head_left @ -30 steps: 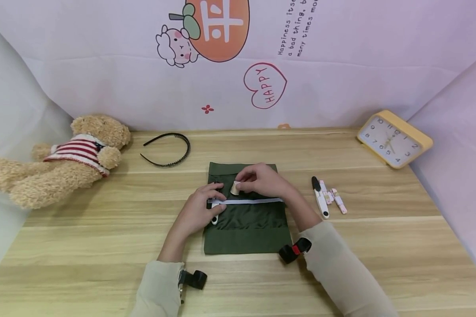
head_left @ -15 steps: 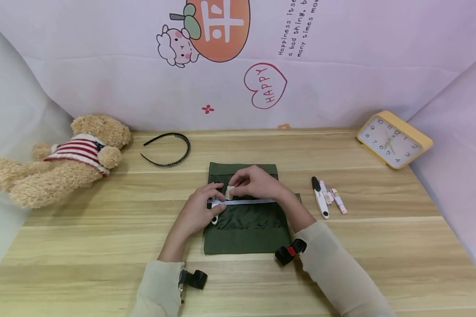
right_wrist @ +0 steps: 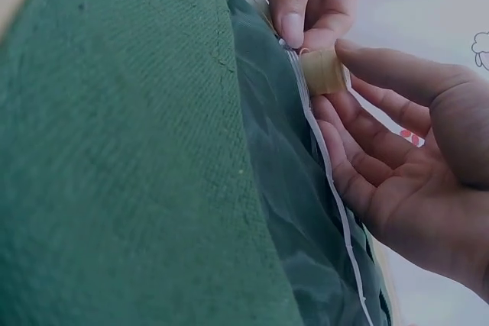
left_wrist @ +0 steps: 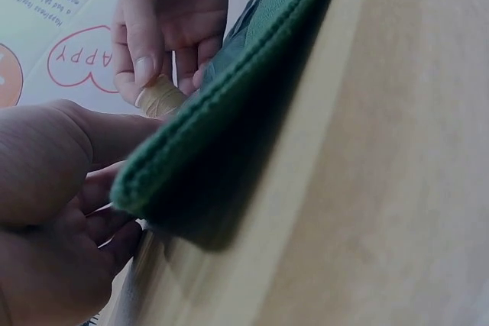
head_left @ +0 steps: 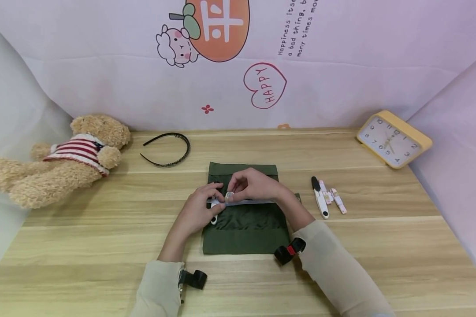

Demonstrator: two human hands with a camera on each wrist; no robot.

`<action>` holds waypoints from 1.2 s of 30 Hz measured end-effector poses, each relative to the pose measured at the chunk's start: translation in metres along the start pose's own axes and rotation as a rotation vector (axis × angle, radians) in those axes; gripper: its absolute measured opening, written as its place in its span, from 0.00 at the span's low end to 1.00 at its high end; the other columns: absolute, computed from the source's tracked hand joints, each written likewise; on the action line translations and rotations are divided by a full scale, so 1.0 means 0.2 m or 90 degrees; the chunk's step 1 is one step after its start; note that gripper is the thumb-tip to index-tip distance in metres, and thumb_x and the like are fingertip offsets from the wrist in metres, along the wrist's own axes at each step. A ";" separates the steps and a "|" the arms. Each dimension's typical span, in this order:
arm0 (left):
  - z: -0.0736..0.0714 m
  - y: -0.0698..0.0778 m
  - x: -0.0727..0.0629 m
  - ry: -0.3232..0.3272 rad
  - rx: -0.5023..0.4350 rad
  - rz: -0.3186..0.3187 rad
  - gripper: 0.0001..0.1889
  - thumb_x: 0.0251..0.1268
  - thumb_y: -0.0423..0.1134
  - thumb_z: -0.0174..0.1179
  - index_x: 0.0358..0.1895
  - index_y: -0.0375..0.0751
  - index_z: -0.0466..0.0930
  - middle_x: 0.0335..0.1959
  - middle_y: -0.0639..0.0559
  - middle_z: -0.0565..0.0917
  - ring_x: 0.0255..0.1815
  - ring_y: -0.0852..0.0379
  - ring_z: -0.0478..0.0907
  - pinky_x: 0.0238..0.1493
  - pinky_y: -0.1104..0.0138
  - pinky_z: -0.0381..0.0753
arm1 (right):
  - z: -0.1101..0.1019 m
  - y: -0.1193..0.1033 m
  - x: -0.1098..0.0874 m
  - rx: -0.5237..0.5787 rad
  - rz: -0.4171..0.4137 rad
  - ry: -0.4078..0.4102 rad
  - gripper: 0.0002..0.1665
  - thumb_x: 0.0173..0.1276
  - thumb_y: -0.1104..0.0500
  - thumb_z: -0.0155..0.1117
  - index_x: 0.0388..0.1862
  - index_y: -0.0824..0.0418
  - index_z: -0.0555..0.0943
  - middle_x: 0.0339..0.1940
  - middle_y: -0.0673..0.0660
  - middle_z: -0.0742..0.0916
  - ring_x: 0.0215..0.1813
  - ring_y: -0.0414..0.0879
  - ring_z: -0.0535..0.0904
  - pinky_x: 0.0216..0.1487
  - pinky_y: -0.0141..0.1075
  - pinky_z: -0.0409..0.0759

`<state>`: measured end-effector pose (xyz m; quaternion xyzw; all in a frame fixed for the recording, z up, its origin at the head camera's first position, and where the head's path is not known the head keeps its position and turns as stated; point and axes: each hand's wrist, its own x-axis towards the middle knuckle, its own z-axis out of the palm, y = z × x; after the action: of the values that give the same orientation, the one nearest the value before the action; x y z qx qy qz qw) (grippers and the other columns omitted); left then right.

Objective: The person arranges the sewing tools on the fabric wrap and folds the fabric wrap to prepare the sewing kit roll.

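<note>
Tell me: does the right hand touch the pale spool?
Touching. In the right wrist view, the right hand grips the spool, thumb against its edge.

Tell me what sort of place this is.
Perhaps a staged tabletop corner: a wooden table, a printed cloth hanging behind it, and a teddy bear lying at the left.

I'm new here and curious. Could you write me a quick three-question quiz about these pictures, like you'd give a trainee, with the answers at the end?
1. Which of the person's hands holds the thread spool?
2. True or false: seen from the head camera, the yellow clock is to the right of the teddy bear.
3. What runs across the green cloth? A) a red ribbon, B) a white strip, C) a gold chain

Key:
1. The right hand
2. True
3. B
</note>
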<state>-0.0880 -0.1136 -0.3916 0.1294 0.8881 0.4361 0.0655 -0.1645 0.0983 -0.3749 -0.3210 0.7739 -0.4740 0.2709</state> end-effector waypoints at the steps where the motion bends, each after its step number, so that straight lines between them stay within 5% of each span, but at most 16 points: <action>1: 0.00 0.00 0.00 0.000 -0.001 -0.001 0.04 0.67 0.32 0.68 0.34 0.43 0.83 0.69 0.43 0.75 0.76 0.40 0.62 0.74 0.44 0.60 | 0.00 0.00 0.00 0.001 0.003 -0.004 0.07 0.68 0.65 0.71 0.42 0.66 0.83 0.40 0.56 0.87 0.43 0.48 0.85 0.45 0.38 0.84; 20: 0.00 0.00 0.01 0.002 -0.003 -0.004 0.05 0.67 0.33 0.67 0.33 0.44 0.81 0.69 0.43 0.76 0.76 0.40 0.62 0.74 0.44 0.60 | 0.01 0.02 0.02 -0.048 -0.011 0.023 0.09 0.70 0.62 0.62 0.43 0.67 0.85 0.33 0.53 0.88 0.33 0.44 0.83 0.36 0.36 0.82; 36: 0.00 0.00 0.00 0.002 -0.005 0.006 0.02 0.68 0.33 0.67 0.38 0.40 0.83 0.68 0.42 0.76 0.76 0.41 0.63 0.74 0.47 0.61 | 0.00 0.00 0.03 -0.111 0.035 0.011 0.14 0.77 0.62 0.56 0.45 0.64 0.89 0.42 0.56 0.89 0.32 0.43 0.82 0.37 0.37 0.82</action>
<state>-0.0890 -0.1137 -0.3906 0.1324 0.8861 0.4398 0.0626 -0.1684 0.0943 -0.3754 -0.3180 0.8229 -0.4002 0.2480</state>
